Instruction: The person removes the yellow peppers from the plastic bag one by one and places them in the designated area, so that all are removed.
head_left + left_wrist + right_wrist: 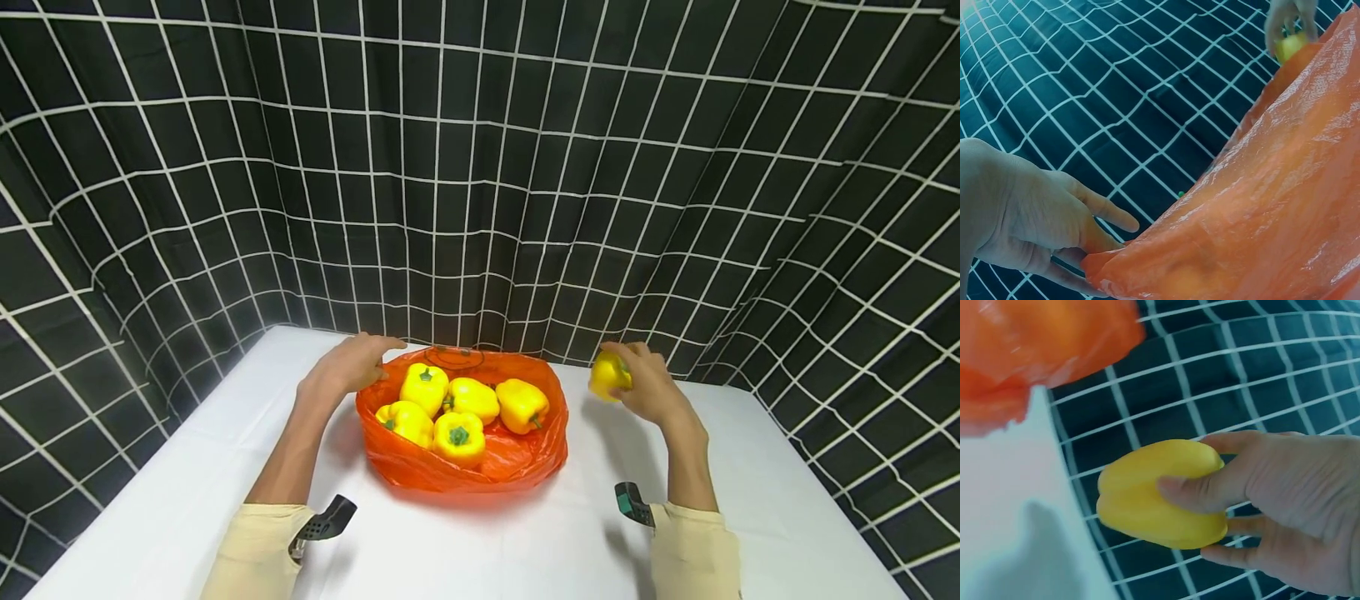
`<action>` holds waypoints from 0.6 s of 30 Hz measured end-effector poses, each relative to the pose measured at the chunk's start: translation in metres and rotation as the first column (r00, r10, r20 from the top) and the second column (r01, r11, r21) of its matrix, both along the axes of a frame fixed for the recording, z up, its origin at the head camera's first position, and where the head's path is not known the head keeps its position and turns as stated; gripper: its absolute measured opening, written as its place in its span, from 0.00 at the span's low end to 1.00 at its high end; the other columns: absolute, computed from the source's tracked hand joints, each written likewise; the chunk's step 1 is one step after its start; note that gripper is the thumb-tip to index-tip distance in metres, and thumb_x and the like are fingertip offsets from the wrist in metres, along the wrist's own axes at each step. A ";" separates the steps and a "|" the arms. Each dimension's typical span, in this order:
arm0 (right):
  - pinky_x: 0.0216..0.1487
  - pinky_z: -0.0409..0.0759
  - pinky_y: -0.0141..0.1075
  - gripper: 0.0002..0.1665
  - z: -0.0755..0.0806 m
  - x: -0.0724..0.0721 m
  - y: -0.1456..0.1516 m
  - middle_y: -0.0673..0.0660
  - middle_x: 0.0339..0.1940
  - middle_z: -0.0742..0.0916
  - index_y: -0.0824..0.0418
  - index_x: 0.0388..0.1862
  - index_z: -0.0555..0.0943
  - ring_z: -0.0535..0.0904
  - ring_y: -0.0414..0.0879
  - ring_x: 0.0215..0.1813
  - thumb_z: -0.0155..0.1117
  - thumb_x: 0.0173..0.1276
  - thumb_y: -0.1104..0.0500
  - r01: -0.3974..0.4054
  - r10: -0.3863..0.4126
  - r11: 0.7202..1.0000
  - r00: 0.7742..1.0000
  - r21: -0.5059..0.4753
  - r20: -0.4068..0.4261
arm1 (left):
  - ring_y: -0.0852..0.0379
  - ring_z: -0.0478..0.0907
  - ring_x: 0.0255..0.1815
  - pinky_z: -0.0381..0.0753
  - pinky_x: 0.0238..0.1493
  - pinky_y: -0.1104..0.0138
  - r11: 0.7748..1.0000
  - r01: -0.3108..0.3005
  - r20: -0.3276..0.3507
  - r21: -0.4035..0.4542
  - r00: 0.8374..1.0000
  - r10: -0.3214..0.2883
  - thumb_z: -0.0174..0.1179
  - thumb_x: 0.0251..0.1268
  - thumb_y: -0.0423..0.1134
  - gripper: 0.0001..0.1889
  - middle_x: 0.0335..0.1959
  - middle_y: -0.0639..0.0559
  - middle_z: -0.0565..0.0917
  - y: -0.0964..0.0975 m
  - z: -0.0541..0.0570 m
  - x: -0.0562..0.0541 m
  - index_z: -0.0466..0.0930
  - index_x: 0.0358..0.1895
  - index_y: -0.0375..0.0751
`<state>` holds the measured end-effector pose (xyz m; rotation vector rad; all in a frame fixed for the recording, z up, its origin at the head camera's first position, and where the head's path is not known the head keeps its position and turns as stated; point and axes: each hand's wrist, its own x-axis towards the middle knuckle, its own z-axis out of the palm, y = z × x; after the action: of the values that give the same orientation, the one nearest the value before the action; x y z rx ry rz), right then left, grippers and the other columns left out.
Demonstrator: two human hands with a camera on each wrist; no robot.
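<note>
My right hand (648,383) grips a yellow bell pepper (606,377) above the table, to the right of the bag. In the right wrist view the thumb presses the side of this pepper (1160,494), the other fingers around its far side. An orange-red plastic bag (525,467) sits wide open on the table with several yellow bell peppers (471,398) inside. At the bag's left rim is my left hand (345,367). The left wrist view shows that hand (1041,212) holding a corner of the bag (1241,219) between its fingers; some fingertips are hidden behind the plastic.
A white-covered table (480,550) lies under everything. Black cloth with a white grid (465,167) hangs behind the table and along both sides. Each wrist carries a small dark camera, one on the left sleeve (330,518) and one on the right (633,504).
</note>
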<state>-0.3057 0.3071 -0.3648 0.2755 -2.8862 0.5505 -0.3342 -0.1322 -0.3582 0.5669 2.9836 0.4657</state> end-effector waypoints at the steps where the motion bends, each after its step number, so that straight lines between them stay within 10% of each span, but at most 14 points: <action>1: 0.66 0.76 0.73 0.41 -0.005 -0.002 0.000 0.74 0.68 0.74 0.59 0.74 0.73 0.68 0.73 0.65 0.73 0.61 0.74 -0.013 0.013 1.000 1.000 0.016 0.017 | 0.41 0.81 0.64 0.84 0.67 0.46 1.000 0.000 0.000 -0.003 1.000 0.000 0.65 0.70 0.28 0.30 0.67 0.40 0.83 0.000 0.000 0.000 0.73 0.75 0.43; 18: 0.69 0.62 0.82 0.46 -0.027 -0.010 -0.004 0.74 0.82 0.61 0.47 0.76 0.73 0.54 0.75 0.81 0.68 0.61 0.74 -0.076 0.043 0.988 0.973 0.136 0.226 | 0.38 0.80 0.64 0.82 0.68 0.44 1.000 -0.013 -0.009 -0.008 1.000 0.013 0.63 0.70 0.27 0.30 0.67 0.38 0.83 -0.001 0.000 0.001 0.74 0.75 0.43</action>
<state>-0.3159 0.3036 -0.3917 0.3434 -3.1510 0.4062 -0.3329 -0.1333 -0.3585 0.5506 2.9977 0.4530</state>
